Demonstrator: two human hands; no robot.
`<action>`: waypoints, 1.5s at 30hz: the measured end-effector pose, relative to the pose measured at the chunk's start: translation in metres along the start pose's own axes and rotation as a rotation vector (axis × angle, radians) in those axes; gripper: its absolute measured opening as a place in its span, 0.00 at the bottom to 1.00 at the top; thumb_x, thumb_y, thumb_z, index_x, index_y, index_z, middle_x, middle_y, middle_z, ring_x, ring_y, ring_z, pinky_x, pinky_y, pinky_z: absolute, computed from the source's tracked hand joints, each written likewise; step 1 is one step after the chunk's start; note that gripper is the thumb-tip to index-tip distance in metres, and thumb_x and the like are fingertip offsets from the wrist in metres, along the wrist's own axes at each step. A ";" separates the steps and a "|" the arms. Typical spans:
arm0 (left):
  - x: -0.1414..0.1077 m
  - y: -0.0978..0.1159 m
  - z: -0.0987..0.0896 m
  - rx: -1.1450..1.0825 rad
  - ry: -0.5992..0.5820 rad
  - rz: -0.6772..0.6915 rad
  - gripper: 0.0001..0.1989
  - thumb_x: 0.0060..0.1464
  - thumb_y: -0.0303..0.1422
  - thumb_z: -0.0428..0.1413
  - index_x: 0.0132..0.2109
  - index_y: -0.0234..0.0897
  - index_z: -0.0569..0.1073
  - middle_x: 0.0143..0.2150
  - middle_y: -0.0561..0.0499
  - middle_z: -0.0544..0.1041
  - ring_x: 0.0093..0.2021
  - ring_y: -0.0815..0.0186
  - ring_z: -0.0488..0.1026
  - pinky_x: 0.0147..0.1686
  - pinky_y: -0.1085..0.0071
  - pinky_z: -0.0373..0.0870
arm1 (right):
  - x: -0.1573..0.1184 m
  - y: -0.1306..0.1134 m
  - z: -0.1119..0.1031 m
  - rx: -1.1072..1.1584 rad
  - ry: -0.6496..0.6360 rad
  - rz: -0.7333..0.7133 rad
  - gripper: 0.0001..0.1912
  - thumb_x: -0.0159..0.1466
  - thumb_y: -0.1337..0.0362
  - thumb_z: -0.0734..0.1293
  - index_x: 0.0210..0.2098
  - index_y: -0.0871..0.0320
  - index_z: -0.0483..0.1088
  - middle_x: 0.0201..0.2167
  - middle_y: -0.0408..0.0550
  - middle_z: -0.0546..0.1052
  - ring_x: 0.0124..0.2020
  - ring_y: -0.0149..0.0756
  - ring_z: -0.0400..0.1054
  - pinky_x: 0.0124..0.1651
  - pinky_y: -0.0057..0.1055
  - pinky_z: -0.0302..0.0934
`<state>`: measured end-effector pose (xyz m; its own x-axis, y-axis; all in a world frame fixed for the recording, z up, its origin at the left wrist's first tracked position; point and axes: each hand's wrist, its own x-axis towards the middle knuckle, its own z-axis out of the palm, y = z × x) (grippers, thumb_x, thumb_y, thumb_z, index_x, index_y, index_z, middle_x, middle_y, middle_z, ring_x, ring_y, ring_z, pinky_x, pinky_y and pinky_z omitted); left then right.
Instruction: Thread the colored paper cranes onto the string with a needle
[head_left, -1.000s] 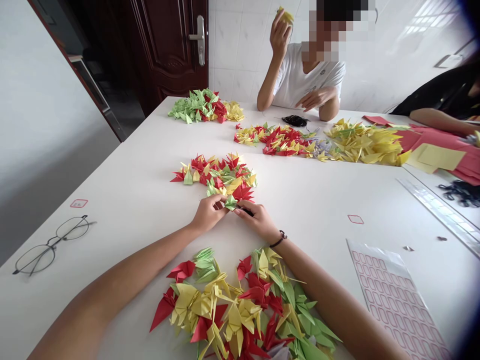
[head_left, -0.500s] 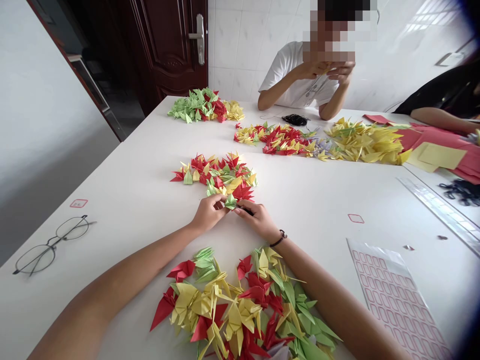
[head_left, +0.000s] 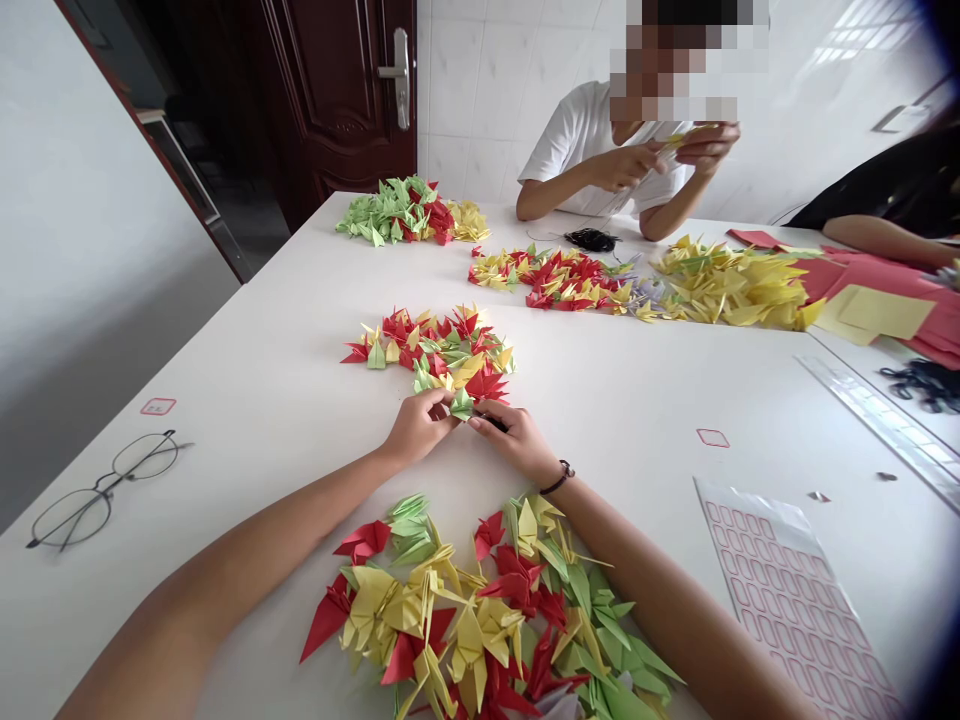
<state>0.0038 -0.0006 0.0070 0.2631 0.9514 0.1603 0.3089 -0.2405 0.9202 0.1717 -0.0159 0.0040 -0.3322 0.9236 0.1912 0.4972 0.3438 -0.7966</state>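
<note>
left hand (head_left: pixel 418 428) pinches a green folded paper (head_left: pixel 461 405) at the near edge of the mixed pile (head_left: pixel 439 342); right hand (head_left: pixel 523 440) closes on a dark thing (head_left: pixel 496 423) just beside it, too small to identify from here. i judge this a close adjusting step; the next move wants a light, steady pinch.

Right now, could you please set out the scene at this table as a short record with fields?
Left hand: pinches a green paper piece
Right hand: holds a dark item, mostly hidden; contact with the green piece unclear
Just beyond hands: mixed red, yellow and green paper heap
Between forearms: larger-looking folded paper pieces
Left side: eyeglasses
Right side: label sheet
Far side: person in white shirt, holding something yellow; black thread bundle on the table
</note>
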 end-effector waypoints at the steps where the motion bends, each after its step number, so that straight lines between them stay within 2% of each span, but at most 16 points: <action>1: 0.000 0.000 0.000 0.000 -0.002 0.000 0.05 0.43 0.31 0.54 0.31 0.35 0.71 0.22 0.56 0.68 0.24 0.72 0.64 0.25 0.77 0.62 | 0.000 0.000 0.000 -0.002 0.001 0.000 0.18 0.60 0.51 0.58 0.33 0.59 0.69 0.24 0.45 0.71 0.25 0.31 0.61 0.28 0.27 0.55; 6: -0.001 0.000 0.000 -0.001 -0.005 -0.004 0.05 0.43 0.31 0.54 0.31 0.35 0.71 0.23 0.56 0.68 0.24 0.72 0.64 0.25 0.77 0.62 | 0.000 0.001 0.000 -0.001 0.009 -0.001 0.18 0.60 0.52 0.58 0.34 0.59 0.69 0.27 0.47 0.72 0.27 0.32 0.63 0.29 0.27 0.56; 35: 0.000 0.001 0.000 -0.032 0.001 -0.038 0.06 0.43 0.31 0.55 0.30 0.33 0.70 0.21 0.56 0.65 0.23 0.73 0.62 0.25 0.77 0.59 | 0.001 0.002 0.000 0.059 0.019 -0.007 0.17 0.60 0.52 0.58 0.30 0.61 0.68 0.24 0.45 0.70 0.24 0.29 0.59 0.27 0.26 0.53; 45: 0.000 0.002 0.000 -0.013 -0.005 -0.022 0.04 0.42 0.29 0.55 0.29 0.34 0.70 0.20 0.57 0.65 0.22 0.73 0.61 0.25 0.77 0.59 | 0.001 0.002 0.000 0.067 0.010 -0.007 0.18 0.60 0.52 0.58 0.27 0.60 0.67 0.21 0.43 0.66 0.22 0.28 0.55 0.25 0.25 0.51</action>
<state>0.0050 -0.0009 0.0091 0.2613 0.9553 0.1381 0.3024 -0.2168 0.9282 0.1724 -0.0147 0.0023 -0.3272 0.9229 0.2027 0.4402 0.3387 -0.8316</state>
